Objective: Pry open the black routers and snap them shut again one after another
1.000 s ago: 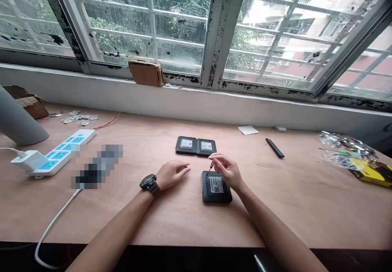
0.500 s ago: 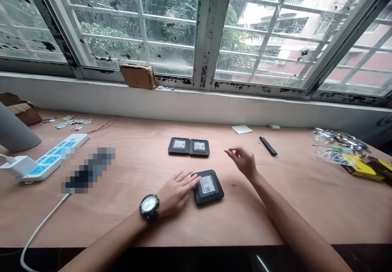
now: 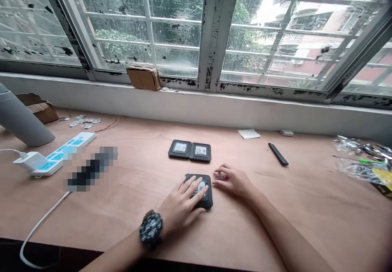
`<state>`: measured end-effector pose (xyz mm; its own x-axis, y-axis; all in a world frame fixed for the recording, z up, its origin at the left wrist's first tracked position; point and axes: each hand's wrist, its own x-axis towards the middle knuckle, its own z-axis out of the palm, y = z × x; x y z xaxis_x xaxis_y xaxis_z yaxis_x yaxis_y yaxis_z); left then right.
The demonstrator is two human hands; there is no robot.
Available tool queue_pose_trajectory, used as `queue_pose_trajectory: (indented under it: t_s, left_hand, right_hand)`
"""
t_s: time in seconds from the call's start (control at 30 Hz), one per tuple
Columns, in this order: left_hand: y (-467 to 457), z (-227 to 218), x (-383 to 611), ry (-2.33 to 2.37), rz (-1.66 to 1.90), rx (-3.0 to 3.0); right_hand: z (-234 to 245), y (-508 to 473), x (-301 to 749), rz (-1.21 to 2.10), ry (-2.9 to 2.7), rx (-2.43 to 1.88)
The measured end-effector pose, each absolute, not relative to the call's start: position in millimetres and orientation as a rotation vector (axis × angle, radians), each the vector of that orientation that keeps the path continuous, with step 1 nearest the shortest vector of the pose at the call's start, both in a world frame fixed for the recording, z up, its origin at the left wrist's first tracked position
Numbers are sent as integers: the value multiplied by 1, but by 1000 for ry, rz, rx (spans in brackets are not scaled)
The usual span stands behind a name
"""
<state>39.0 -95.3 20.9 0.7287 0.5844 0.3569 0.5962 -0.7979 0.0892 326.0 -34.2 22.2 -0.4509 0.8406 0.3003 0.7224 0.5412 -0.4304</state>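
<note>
- Several steel window casements (image 3: 214, 31) across the top of the frame, black paint flaking from the bars, trees and a pink apartment block behind the glass
- One long plywood desk (image 3: 128, 223) filling the lower half of the frame, below a pale window sill (image 3: 245, 112)
- Two bare forearms reaching in from the bottom edge
- Left hand (image 3: 180, 202), watch on its wrist, lying open with fingers spread across a black rectangular device (image 3: 207, 200), palm low at the device's near-left side, no closed grip
- Right hand (image 3: 234, 182), just right of that device, fingers loosely curled and low over the desk; a small grey piece (image 3: 220, 177) at the fingertips, too small to name, its hold impossible to tell
- That black device at lower centre, flat on the desk under the left hand, its label mostly covered
- Two more black devices (image 3: 190, 150) side by side just above it, touching each other, white labels up
- Blue-and-white power strip (image 3: 61, 155) at left, white charger (image 3: 29, 161) plugged in, white cable (image 3: 39, 223) trailing toward the bottom edge
- Pixelated patch (image 3: 90, 170) beside the strip, its contents hidden
- Crumpled plastic bags (image 3: 358, 161) at right edge
- Black stick (image 3: 278, 154) right of centre, white note paper (image 3: 248, 134) above it
- Small metal pieces (image 3: 82, 121) at upper left of the desk
</note>
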Motion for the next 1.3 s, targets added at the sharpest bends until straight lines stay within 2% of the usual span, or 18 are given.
queue_pose_trajectory:
  t_s: [0.2,0.4,0.63,0.73,1.0,1.3]
  left_hand:
    - [-80,11,53,-1058,-526,-2985]
    - [-72,-4,-7,-1249,-430,-2831]
    - [-38,-12,-97,-1559,-437,-2573]
    - [-8,-8,-113,-1626,-403,-2574]
    - [67,-3,-97,-1619,-420,-2543]
    - [81,-1,-66,-1436,-402,-2691]
  right_hand:
    - [22,-34,328,408,-2307,-1229]
    - [23,-29,354,445,-2267,-1361]
    - [13,-26,317,-57,-2276,-1306]
    - [3,-19,276,-99,-2341,-1197]
    - [-9,6,245,-63,-2309,-1310]
    - [-2,-89,257,37,-2336,-1283]
